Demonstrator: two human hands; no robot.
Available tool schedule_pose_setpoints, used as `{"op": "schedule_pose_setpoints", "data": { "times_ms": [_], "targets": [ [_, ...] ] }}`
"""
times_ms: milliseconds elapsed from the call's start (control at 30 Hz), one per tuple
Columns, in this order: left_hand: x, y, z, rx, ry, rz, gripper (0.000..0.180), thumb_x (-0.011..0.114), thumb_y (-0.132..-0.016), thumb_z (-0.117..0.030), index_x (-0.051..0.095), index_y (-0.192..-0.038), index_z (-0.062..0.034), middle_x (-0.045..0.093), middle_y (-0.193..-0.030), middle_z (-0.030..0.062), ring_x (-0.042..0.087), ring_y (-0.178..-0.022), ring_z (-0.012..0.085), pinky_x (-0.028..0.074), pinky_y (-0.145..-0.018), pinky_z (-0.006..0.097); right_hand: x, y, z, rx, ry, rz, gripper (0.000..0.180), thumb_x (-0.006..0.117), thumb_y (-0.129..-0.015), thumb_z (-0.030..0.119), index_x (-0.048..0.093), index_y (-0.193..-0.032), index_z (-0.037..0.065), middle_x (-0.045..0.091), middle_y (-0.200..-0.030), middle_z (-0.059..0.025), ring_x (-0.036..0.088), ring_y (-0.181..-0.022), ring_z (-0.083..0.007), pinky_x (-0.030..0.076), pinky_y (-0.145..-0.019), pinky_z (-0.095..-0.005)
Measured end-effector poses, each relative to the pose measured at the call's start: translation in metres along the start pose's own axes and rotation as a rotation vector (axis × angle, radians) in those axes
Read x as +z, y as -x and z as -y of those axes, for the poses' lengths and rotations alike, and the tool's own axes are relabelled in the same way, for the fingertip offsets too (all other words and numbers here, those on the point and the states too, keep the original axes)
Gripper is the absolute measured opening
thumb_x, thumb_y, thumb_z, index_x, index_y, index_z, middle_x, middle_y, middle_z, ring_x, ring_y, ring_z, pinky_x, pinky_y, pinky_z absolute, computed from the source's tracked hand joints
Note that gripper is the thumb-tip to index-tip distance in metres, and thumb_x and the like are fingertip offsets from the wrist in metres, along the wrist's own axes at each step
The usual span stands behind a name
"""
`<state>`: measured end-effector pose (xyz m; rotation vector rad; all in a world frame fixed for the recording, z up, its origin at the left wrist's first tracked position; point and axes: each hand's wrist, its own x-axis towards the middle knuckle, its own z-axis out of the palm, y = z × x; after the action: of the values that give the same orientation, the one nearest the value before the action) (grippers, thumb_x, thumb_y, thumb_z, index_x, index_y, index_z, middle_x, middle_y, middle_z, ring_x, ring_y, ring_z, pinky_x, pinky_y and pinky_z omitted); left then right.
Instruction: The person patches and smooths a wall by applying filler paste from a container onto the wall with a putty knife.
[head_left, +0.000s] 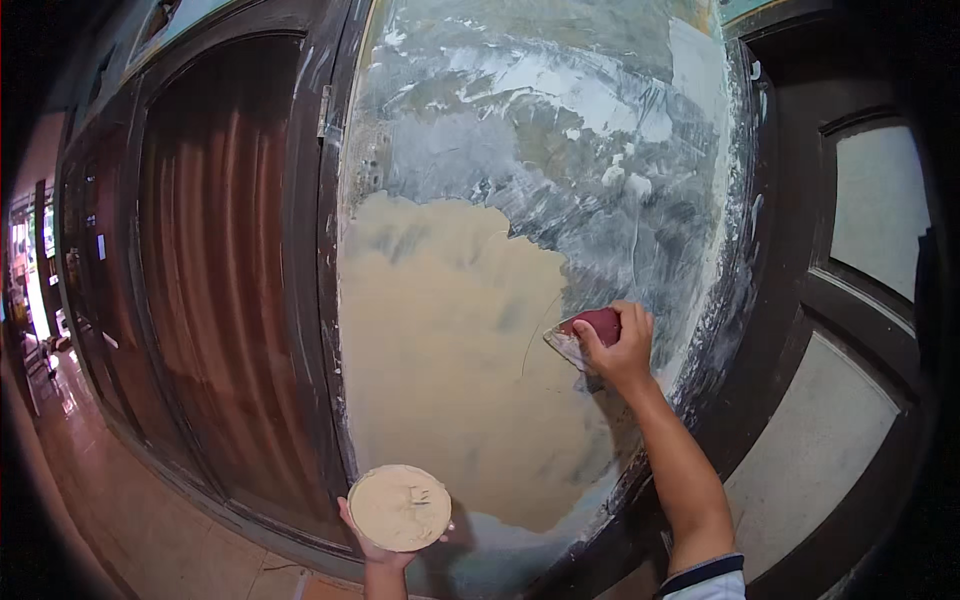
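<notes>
My right hand (622, 345) is closed round the dark red handle of a putty knife (572, 340). Its blade lies at the right border of a beige putty layer (450, 340), against the grey wall (610, 250); whether the edge presses on the surface I cannot tell. Low in front of the wall, my left hand (375, 545) holds a round tub of beige putty (400, 508) from beneath, fingers showing at both sides. The putty fills the tub's top and has a few small marks in it.
Left of the wall stands a dark wooden frame with a brown curtain (215, 280) behind its pane. A dark door (850, 330) with pale panels is at the right. White patches (560, 85) streak the upper wall. Tiled floor (130, 460) runs along the lower left.
</notes>
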<state>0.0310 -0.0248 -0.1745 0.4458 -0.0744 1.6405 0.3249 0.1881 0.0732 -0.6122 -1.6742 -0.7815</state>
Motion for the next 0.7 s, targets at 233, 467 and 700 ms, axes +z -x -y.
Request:
{"op": "schedule_pose_setpoints", "data": {
  "times_ms": [233,467,700],
  "targets": [
    [-0.009,0.002,-0.003,0.01,0.021,0.014,0.118,0.034,-0.078,-0.098,0.041,-0.153,-0.0076,0.051,-0.139,0.0378,0.064,-0.101,0.0592,0.059,-0.065,0.07,-0.001,0.012,0.01,-0.258,-0.018,0.216,0.05,0.089,-0.075,0.043,0.066,-0.1,0.007,0.06,-0.09,-0.0108,0.056,-0.081,-0.0313,0.039,-0.075,-0.0428],
    [-0.019,0.004,-0.014,0.065,-0.075,-0.079,0.12,0.034,-0.076,-0.099,0.046,-0.148,-0.0043,0.058,-0.133,0.0336,0.066,-0.095,0.0576,0.06,-0.064,0.066,-0.013,0.006,-0.004,-0.123,-0.095,0.104,0.046,0.087,-0.078,0.042,0.065,-0.097,0.007,0.058,-0.086,-0.0117,0.054,-0.08,-0.0326,0.041,-0.075,-0.0441],
    [-0.027,0.001,-0.016,0.028,-0.065,-0.035,0.121,0.034,-0.075,-0.1,0.042,-0.15,-0.0054,0.055,-0.136,0.0338,0.065,-0.093,0.0586,0.06,-0.065,0.066,-0.01,-0.004,-0.025,0.126,0.004,-0.176,0.045,0.086,-0.079,0.043,0.065,-0.097,0.006,0.057,-0.083,-0.0101,0.056,-0.082,-0.0323,0.041,-0.074,-0.0424]
  ]
}}
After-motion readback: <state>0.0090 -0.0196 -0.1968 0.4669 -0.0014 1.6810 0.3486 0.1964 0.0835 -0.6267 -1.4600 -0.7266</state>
